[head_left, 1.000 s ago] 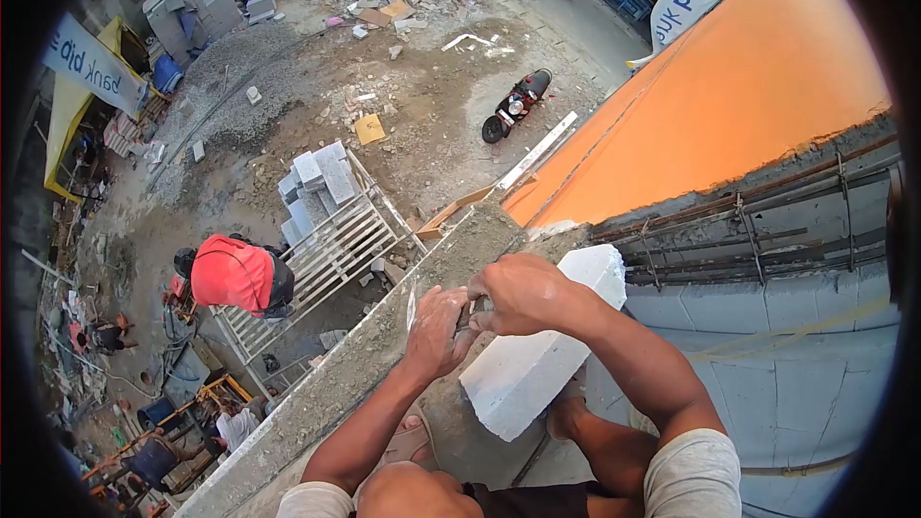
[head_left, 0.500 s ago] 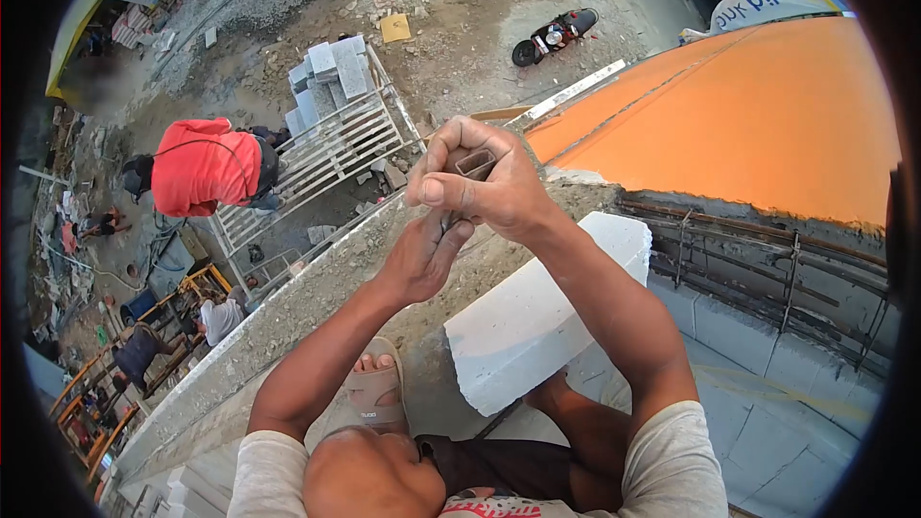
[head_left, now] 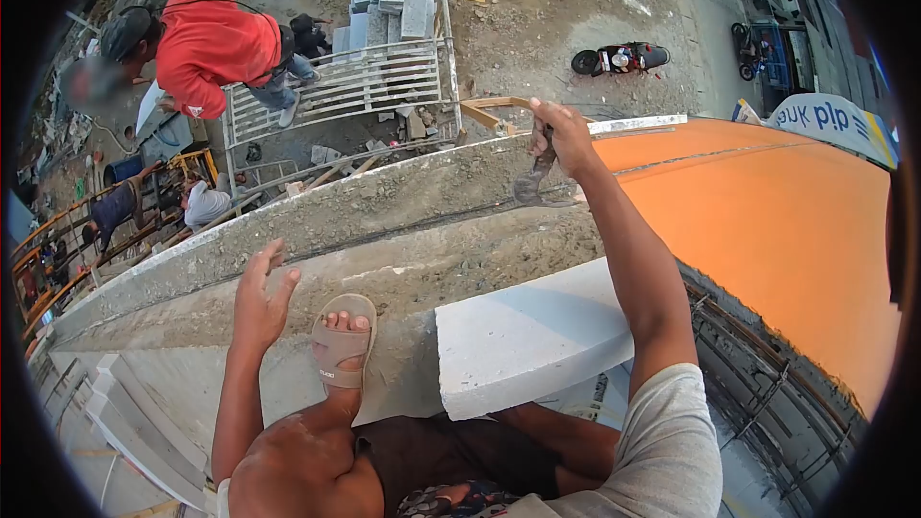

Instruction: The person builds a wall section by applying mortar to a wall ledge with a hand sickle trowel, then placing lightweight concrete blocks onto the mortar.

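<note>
My right hand [head_left: 566, 139] is raised over the concrete ledge, its fingers wrapped round the handle of a dark, worn hammer [head_left: 530, 188]. The hammer's head hangs downward, with a curved, claw-like end. Off to the left, my left hand [head_left: 261, 295] is held up with its fingers stretched and the thumb apart, holding nothing. A white lightweight block [head_left: 537, 326] lies in front of me beneath my right forearm, one end hidden by the arm. My sandalled foot [head_left: 343, 345] rests between the left hand and the block.
A rough concrete ledge [head_left: 422, 192] runs across, with a drop beyond it. An orange surface [head_left: 748, 201] and exposed rebar [head_left: 767, 364] lie right. Below are a person in red [head_left: 211, 48], a metal rack [head_left: 355, 82] by stacked blocks [head_left: 393, 10], and a motorcycle [head_left: 622, 59].
My hands, together on the hammer before, have separated. The left let go and moved left; the right carried the hammer to the right. The camera view has turned.
</note>
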`<state>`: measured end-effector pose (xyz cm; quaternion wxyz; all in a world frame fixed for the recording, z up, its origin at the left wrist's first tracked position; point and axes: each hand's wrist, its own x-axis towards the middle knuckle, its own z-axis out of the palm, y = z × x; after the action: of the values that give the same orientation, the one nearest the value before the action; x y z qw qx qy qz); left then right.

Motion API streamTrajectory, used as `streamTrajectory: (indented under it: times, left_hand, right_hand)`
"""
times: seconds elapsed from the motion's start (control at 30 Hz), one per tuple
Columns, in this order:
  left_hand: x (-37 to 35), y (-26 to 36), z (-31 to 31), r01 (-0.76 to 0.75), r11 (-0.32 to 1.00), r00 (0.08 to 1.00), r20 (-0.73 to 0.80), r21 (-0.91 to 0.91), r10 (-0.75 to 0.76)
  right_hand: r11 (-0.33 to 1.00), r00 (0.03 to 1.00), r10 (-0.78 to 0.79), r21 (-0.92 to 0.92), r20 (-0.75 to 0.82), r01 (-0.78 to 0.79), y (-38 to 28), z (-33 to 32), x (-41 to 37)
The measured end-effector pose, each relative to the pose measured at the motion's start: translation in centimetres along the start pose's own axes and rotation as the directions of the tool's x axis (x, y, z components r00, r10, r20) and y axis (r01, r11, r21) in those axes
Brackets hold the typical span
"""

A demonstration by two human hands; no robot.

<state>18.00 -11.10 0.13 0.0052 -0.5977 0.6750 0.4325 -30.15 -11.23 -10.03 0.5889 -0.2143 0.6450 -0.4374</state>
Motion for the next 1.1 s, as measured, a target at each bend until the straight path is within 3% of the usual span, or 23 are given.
streamTrajectory:
  times: [0.17, 0.23, 0.3, 0.33, 0.37, 0.53, 0.7, 0.8, 0.9, 0.93, 0.97, 1.1]
  left_hand:
    - [-11.9, -8.4, 0.0, 0.401, 0.904, 0.885, -0.191, -0.151, -0.424]
    - [-16.6, -10.5, 1.9, 0.498, 0.846, 0.834, -0.162, -0.192, -0.528]
    - [-20.7, -13.8, 4.8, 0.646, 0.721, 0.747, 0.009, -0.250, -0.665]
    - [-16.5, -8.5, 9.4, 0.221, 0.954, 0.975, -0.044, 0.204, -0.217]
    - [-12.4, -2.9, 13.6, -0.291, 0.759, 0.956, 0.136, 0.582, 0.261]
    - [-12.3, -2.9, 13.6, -0.274, 0.760, 0.962, 0.157, 0.589, 0.225]
    - [-12.2, -2.9, 13.7, -0.252, 0.760, 0.967, 0.138, 0.599, 0.213]
    - [-12.5, -2.9, 13.9, -0.215, 0.777, 0.976, 0.150, 0.592, 0.156]
    - [-12.8, -3.0, 14.1, -0.162, 0.786, 0.986, 0.134, 0.597, 0.102]
    - [-13.0, -3.0, 14.1, -0.143, 0.786, 0.989, 0.124, 0.602, 0.085]
    - [-13.2, -3.0, 14.2, -0.129, 0.785, 0.991, 0.114, 0.605, 0.075]
    - [-12.5, -3.1, 15.0, -0.127, 0.793, 0.992, 0.098, 0.595, 0.085]
  right_hand:
    - [0.996, 0.996, 0.070, -0.054, -0.050, -0.073, 3.0, -3.5, 2.7]
    - [0.998, 0.998, 0.063, -0.021, -0.012, -0.063, 1.8, -4.6, 3.1]
    - [0.996, 0.997, 0.082, 0.020, 0.001, -0.082, -0.2, -5.2, 3.2]
    - [0.998, 0.998, 0.054, 0.031, 0.041, -0.055, -0.9, -5.7, 3.6]
    - [0.998, 0.996, 0.026, 0.046, 0.079, -0.030, -1.1, -6.3, 4.0]
    - [0.989, 0.990, 0.142, 0.043, 0.017, -0.143, 6.6, -9.4, 5.6]
    - [0.986, 0.988, 0.154, 0.058, 0.027, -0.155, 2.8, -8.5, 6.8]
    - [0.996, 0.994, 0.016, 0.083, 0.104, -0.024, -0.5, -8.5, 5.8]
    - [0.997, 0.998, 0.027, 0.074, 0.061, -0.031, 1.7, -9.5, 5.4]
    - [0.992, 0.992, 0.123, 0.024, 0.018, -0.123, 4.7, -10.3, 4.9]
    - [0.980, 0.985, 0.164, 0.105, 0.049, -0.169, 7.7, -11.5, 5.4]
    - [0.988, 0.988, 0.148, 0.048, 0.032, -0.150, 5.6, -9.0, 5.5]
